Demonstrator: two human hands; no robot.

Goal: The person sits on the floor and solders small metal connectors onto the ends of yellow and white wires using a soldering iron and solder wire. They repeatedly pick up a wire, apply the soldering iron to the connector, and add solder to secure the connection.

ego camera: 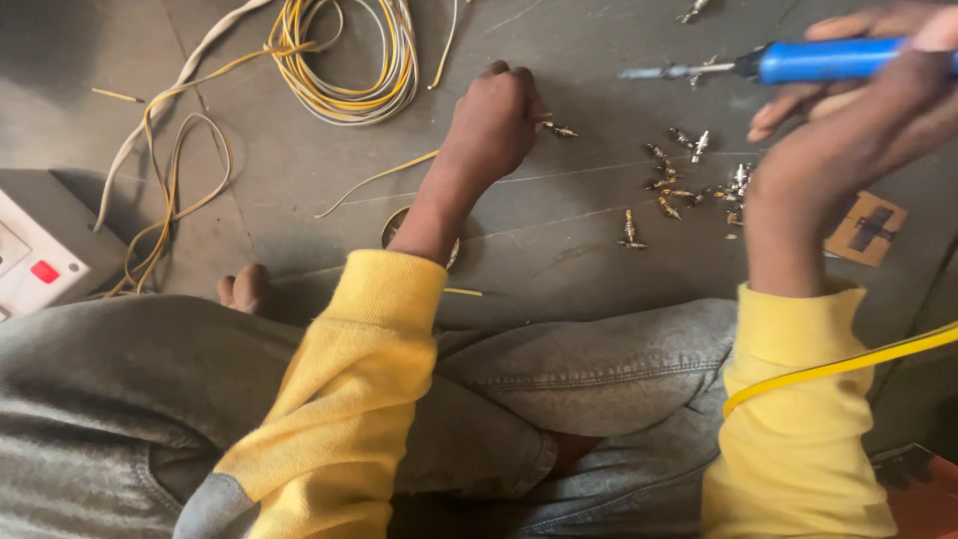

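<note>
The person sits on the dark floor [559, 250] with legs folded, so all things lie within arm's reach in front of the knees. The left hand [494, 125], near the upper middle of the frame, is closed into a fist, and from its grip a small metal connector [559, 130] sticks out to the right; the fingers pinch it tight, I think to keep so small a part steady. The right hand [848, 110], at the upper right, is wrapped around a blue-handled tool [818, 62], which looks like a soldering iron, held level with its metal tip pointing left toward the connector, though the two are well apart. Between the hands, a little lower, a heap of similar small connectors [689, 180] is scattered on the floor, close to the right hand where they are easy to pick. A coil of yellow and white wire [349, 60] lies at the upper left, out of the way. A white switch box [35, 260] with a red button sits at the left edge, and a yellow cable [848, 364] crosses the right sleeve.
</note>
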